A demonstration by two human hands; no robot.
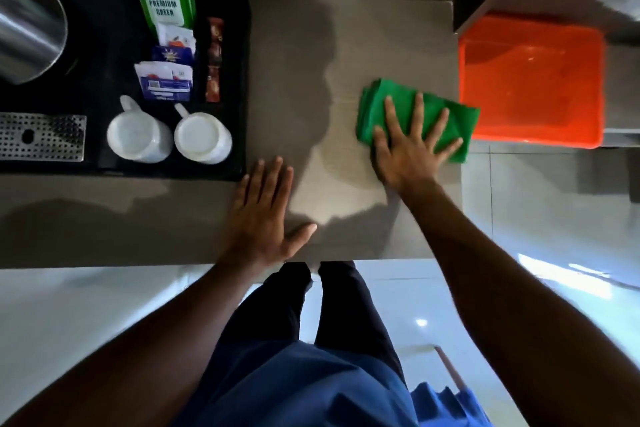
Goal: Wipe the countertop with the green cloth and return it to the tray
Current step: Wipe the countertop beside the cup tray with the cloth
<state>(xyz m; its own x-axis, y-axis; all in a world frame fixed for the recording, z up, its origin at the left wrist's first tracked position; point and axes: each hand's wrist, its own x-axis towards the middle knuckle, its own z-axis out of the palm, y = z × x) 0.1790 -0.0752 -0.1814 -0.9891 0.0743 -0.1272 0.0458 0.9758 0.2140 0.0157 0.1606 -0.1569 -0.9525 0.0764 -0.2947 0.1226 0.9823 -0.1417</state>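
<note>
My right hand (410,149) lies flat on the green cloth (415,114), palm down, fingers spread wide and straight, pressing rather than gripping; my thumb reaches off the cloth's left edge. My right arm stretches out long from the lower right of the view, the wrist bent a little so the fingers point away from me and slightly right. The cloth is folded and sits on the grey desk (294,80) near its right edge, its far right corner touching or just overlapping the rim of the orange tray (533,80), which stands just beside it.

My left hand (263,215) rests open on the desk near the front edge, palm down, fingers together and pointing away, thumb splayed to the right, holding nothing.

Further left sits a black tray (239,80) carrying two white cups (138,135) turned upside down, sachets (166,80) including a green packet (164,0), and a steel kettle (27,38).
</note>
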